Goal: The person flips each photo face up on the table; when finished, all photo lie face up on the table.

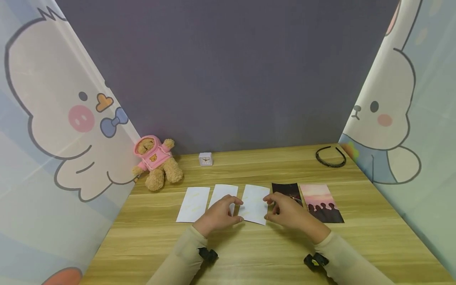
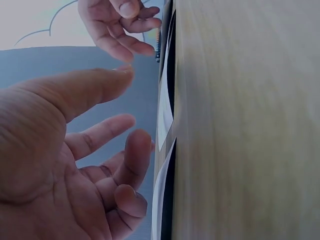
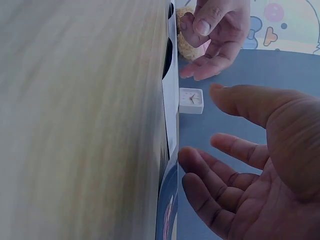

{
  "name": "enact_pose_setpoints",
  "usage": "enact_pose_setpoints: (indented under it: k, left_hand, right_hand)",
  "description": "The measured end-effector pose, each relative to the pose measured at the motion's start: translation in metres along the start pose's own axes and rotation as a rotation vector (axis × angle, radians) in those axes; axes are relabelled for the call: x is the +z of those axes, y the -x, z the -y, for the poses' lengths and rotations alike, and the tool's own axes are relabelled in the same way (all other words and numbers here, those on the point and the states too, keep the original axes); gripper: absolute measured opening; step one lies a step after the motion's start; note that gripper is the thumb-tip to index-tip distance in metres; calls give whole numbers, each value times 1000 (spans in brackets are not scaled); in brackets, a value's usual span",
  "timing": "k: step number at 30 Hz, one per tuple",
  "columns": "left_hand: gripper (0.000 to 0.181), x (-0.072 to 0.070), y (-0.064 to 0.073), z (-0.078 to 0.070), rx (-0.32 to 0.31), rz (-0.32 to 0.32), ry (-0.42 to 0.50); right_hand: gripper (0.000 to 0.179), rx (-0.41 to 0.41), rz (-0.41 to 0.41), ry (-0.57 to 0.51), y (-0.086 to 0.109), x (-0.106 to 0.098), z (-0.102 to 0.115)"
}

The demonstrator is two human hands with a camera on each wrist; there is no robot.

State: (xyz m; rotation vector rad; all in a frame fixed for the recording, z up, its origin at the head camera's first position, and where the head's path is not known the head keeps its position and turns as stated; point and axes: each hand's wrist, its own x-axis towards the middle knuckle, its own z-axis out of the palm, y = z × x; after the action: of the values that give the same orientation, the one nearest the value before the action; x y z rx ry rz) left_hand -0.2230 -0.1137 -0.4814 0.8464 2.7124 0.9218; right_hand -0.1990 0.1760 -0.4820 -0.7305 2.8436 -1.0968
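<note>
Five pieces lie in a row, several of them white sheets. My left hand (image 1: 221, 213) hovers over the gap between the middle white sheet (image 1: 223, 190) and the right-hand white sheet (image 1: 254, 204), its fingers loosely bent around nothing. At that right-hand sheet's other side is my right hand (image 1: 286, 213), thumb and fingers apart and holding nothing. Beneath the right hand, a dark photo (image 1: 285, 189) is partly covered. Both wrist views show a gap between the fingers (image 2: 137, 155) of each hand and the sheets, whose edges curl slightly off the table.
Left of the row is another white sheet (image 1: 193, 204); a pink sunset photo with dark silhouettes (image 1: 322, 202) ends it at right. Behind sit a teddy bear in a pink hoodie (image 1: 156, 158), a small white clock (image 1: 206, 159) and a black toothed headband (image 1: 330, 164). Walls enclose the wooden table (image 1: 256, 253).
</note>
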Motion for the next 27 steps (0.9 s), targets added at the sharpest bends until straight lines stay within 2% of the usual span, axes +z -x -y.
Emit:
enact_pose_setpoints:
  k: [4,11,19,27]
  left_hand:
    - [48,2,-1,2,-8,9,-5]
    - [51,4,0,3,-17,23,16]
    - [64,5,2,-1,-24,53,1]
    - [62,5,2,0,-19,70,-6]
  right_hand:
    - [58,2,3,48,-3,2,1]
    - [60,31,21,40,-1,5,6]
    - [57,-7,48,54,6,5,8]
    - [57,-22,62,92,7,4,9]
